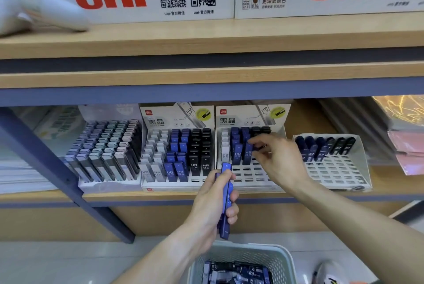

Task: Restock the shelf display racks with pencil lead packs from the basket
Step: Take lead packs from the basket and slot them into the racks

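While reaching into the second white slotted display rack on the wooden shelf, right hand seen from the head camera with fingers curled over the rear rows, fingertips apparently pinching a dark pack near the black column; cannot tell for certain what sits between them, since blur hides the contact. Left hand wrapped around a small stack of slim blue plastic pencil lead packs, held upright just below the rack's front edge and above the pale green mesh basket on the floor. More loose packs visible inside that basket.

Likely trouble from here:
- Slipping of the stack, since several smooth packs ride in one grip with the top one already poking up beyond the thumb; could drop to the floor beside the basket.
- Knocking over the standing blue packs in the half-filled rack, because the right wrist crosses low over empty front slots and close to those rows.
- Mixing colours, placing blue into the black or white column.
- Mixing grades, given the neighbouring right-hand white rack of dark packs apparently marked 0.3 rather than HB 0.5.
- Bumping the fuller left-hand rack with the left forearm.
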A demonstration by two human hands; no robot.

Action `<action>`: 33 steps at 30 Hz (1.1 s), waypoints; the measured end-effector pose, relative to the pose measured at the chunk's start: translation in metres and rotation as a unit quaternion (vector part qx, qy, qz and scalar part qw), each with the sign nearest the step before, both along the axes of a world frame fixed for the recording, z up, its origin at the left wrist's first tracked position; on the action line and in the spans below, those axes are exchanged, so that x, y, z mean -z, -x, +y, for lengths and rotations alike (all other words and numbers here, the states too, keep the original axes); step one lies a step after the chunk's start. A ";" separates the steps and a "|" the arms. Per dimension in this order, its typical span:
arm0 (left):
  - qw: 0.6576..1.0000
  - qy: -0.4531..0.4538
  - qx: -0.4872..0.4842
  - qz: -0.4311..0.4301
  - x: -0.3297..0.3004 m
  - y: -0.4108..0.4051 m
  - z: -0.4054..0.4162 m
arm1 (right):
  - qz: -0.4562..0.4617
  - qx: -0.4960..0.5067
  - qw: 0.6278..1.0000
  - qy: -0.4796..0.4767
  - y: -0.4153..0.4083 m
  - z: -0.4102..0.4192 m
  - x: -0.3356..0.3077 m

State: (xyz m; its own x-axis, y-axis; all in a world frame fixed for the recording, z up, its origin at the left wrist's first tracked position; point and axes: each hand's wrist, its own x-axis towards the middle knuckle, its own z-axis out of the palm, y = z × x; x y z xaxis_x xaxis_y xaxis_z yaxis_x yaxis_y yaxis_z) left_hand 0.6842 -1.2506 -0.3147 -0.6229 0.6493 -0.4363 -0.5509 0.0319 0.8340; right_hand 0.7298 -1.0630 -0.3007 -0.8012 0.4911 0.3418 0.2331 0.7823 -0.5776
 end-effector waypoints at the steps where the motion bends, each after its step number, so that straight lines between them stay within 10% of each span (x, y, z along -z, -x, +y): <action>1: 1.000 -0.006 0.006 0.005 0.000 0.000 -0.001 | 0.001 0.006 1.000 -0.011 0.000 0.000 -0.001; 12: 0.999 0.002 0.047 0.021 0.000 -0.004 -0.003 | -0.044 -0.042 0.871 0.488 -0.010 -0.031 -0.028; 19: 0.995 -0.026 0.000 -0.098 0.006 0.006 -0.006 | 0.146 0.044 0.927 0.344 -0.003 0.003 -0.036; 33: 0.991 -0.035 -0.079 -0.106 0.006 0.005 -0.003 | 0.029 -0.047 0.996 0.065 0.003 -0.009 -0.013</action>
